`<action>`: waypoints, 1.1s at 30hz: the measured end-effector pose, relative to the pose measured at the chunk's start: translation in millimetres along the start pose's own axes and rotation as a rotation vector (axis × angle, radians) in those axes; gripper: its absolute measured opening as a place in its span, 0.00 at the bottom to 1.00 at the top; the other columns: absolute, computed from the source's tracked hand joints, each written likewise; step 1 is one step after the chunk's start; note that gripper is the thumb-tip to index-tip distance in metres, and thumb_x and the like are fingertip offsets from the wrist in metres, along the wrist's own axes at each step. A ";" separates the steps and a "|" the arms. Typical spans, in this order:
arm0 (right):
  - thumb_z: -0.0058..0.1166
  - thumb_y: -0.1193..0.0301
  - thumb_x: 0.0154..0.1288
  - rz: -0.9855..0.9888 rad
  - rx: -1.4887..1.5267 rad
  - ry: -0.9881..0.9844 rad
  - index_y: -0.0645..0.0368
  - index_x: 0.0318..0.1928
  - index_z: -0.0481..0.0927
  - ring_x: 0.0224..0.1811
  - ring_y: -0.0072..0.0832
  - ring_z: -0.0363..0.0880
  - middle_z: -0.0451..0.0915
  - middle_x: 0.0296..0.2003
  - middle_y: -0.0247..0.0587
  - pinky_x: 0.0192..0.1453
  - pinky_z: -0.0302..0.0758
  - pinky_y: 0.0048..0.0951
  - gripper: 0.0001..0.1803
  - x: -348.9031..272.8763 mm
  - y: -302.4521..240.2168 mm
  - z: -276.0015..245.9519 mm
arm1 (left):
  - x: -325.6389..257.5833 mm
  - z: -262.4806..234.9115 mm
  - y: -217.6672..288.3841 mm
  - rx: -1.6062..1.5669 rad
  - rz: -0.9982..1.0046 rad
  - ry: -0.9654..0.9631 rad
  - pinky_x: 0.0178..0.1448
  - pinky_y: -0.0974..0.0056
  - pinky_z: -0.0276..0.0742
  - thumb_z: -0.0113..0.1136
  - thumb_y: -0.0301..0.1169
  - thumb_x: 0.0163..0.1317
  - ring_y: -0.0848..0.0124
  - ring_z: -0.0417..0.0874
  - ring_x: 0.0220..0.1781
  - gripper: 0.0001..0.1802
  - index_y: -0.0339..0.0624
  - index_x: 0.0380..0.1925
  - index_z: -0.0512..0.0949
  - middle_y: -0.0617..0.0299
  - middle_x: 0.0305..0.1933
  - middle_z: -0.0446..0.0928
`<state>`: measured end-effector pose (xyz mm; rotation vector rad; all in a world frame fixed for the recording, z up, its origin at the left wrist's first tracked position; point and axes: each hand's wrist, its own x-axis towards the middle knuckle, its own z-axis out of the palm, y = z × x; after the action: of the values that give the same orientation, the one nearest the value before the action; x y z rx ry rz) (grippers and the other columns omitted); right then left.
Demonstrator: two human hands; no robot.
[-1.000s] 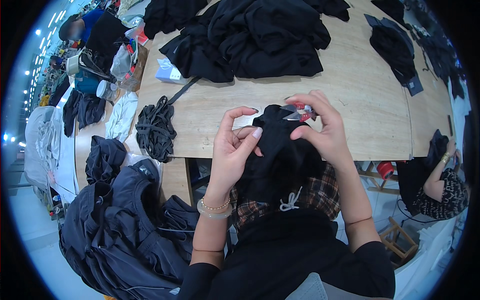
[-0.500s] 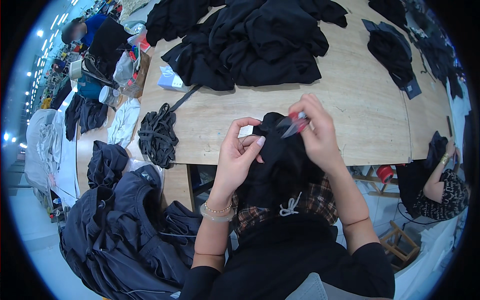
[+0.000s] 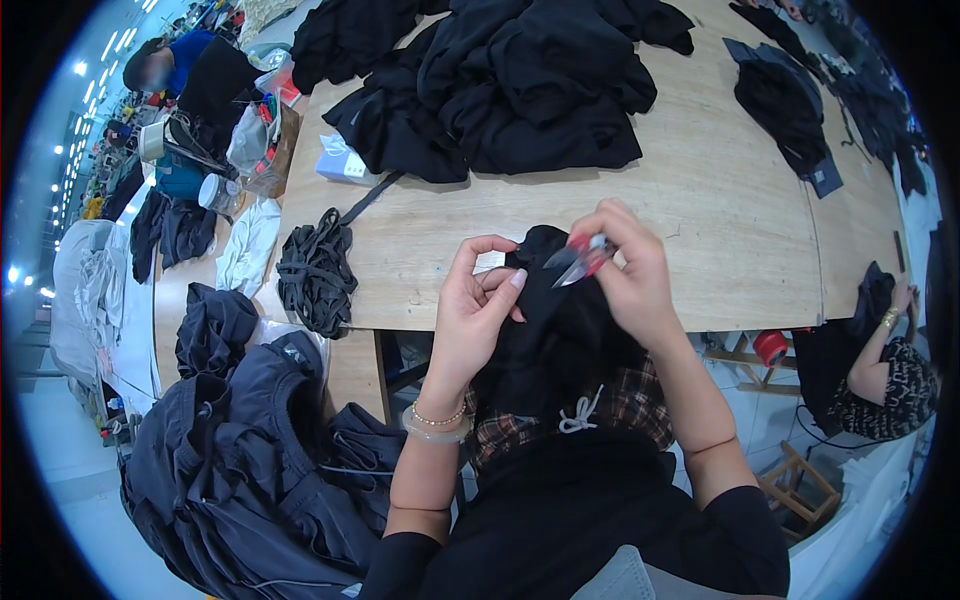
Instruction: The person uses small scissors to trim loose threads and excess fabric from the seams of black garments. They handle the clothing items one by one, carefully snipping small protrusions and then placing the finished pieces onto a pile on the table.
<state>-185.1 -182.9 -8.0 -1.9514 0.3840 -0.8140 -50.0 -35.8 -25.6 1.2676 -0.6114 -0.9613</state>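
A black garment (image 3: 550,330) hangs over the near table edge onto my lap. My left hand (image 3: 470,315) is closed, pinching its upper edge between thumb and fingers. Beside those fingertips a small white label (image 3: 490,261) shows. My right hand (image 3: 640,285) grips a pair of red-handled thread snips (image 3: 570,272) just above the cloth. The blades are apart and point left and down, toward my left fingertips. Whether they touch the fabric I cannot tell.
Black garments (image 3: 530,95) lie heaped at the table's far side, beside a tissue box (image 3: 345,160). Left of my hands is a bundle of dark strips (image 3: 318,272). Dark clothing (image 3: 230,470) fills the lower left. A co-worker's arm (image 3: 875,350) is at the right.
My right hand has tipped and shifted slightly, bringing the snips a little lower and to the left over the garment. The left hand keeps its pinch in nearly the same place.
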 end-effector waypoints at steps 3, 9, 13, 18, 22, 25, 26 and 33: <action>0.64 0.80 0.53 0.134 0.129 0.016 0.63 0.40 0.81 0.39 0.40 0.74 0.74 0.32 0.41 0.43 0.71 0.34 0.12 1.1 -1.4 -1.9 | -0.2 -4.2 -0.4 0.008 0.008 -0.029 0.34 0.77 0.73 0.56 0.21 0.71 0.84 0.77 0.30 0.17 0.38 0.57 0.66 0.62 0.33 0.82; 0.65 0.79 0.52 -0.101 -0.210 -0.046 0.59 0.41 0.83 0.34 0.40 0.74 0.76 0.31 0.41 0.42 0.72 0.33 0.13 -11.4 9.7 19.0 | -0.7 2.6 -5.6 -0.029 0.006 -0.030 0.36 0.75 0.76 0.57 0.23 0.71 0.80 0.82 0.37 0.17 0.39 0.56 0.66 0.56 0.38 0.85; 0.60 0.81 0.64 0.319 0.362 0.030 0.66 0.42 0.83 0.36 0.18 0.76 0.80 0.30 0.29 0.41 0.72 0.23 0.06 -2.5 9.9 21.4 | -1.6 0.0 -5.8 0.050 0.008 -0.026 0.37 0.75 0.76 0.57 0.23 0.72 0.80 0.77 0.31 0.17 0.38 0.56 0.65 0.60 0.34 0.82; 0.62 0.80 0.63 0.443 0.534 -0.001 0.64 0.43 0.84 0.33 0.17 0.75 0.81 0.33 0.30 0.38 0.71 0.20 0.08 0.5 16.2 17.2 | -2.2 -1.6 -5.2 0.085 0.017 0.010 0.36 0.76 0.74 0.56 0.23 0.72 0.83 0.73 0.29 0.15 0.39 0.55 0.64 0.64 0.30 0.79; 0.56 0.87 0.50 0.028 -0.017 -0.141 0.58 0.39 0.85 0.36 0.30 0.73 0.72 0.26 0.39 0.38 0.69 0.28 0.16 -2.3 10.4 19.7 | -0.6 1.7 -6.8 0.008 0.006 0.014 0.35 0.77 0.73 0.55 0.22 0.73 0.84 0.74 0.31 0.16 0.39 0.56 0.63 0.63 0.32 0.80; 0.55 0.87 0.52 0.029 0.077 -0.139 0.61 0.38 0.84 0.35 0.30 0.73 0.73 0.28 0.40 0.38 0.69 0.27 0.13 2.4 5.3 19.3 | 0.1 -1.9 -9.5 0.012 0.011 -0.035 0.35 0.77 0.72 0.56 0.22 0.72 0.84 0.76 0.32 0.14 0.38 0.54 0.67 0.61 0.36 0.82; 0.54 0.87 0.53 0.056 0.104 -0.142 0.61 0.38 0.83 0.35 0.30 0.73 0.73 0.29 0.40 0.39 0.69 0.28 0.13 4.3 4.0 18.6 | 0.1 -0.4 -6.8 0.079 0.014 -0.020 0.34 0.77 0.72 0.57 0.22 0.71 0.84 0.76 0.31 0.12 0.38 0.51 0.69 0.62 0.35 0.82; 0.62 0.80 0.58 0.223 0.308 -0.161 0.64 0.40 0.81 0.40 0.28 0.76 0.78 0.36 0.38 0.45 0.72 0.26 0.08 13.8 -7.4 15.0 | 3.5 2.2 -8.4 0.355 0.132 0.130 0.27 0.73 0.70 0.58 0.24 0.71 0.83 0.75 0.22 0.02 0.37 0.39 0.76 0.65 0.23 0.79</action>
<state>-165.4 -177.2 -1.1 -1.6387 0.3498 -0.5330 -52.2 -40.1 -33.6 1.5687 -0.7765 -0.6724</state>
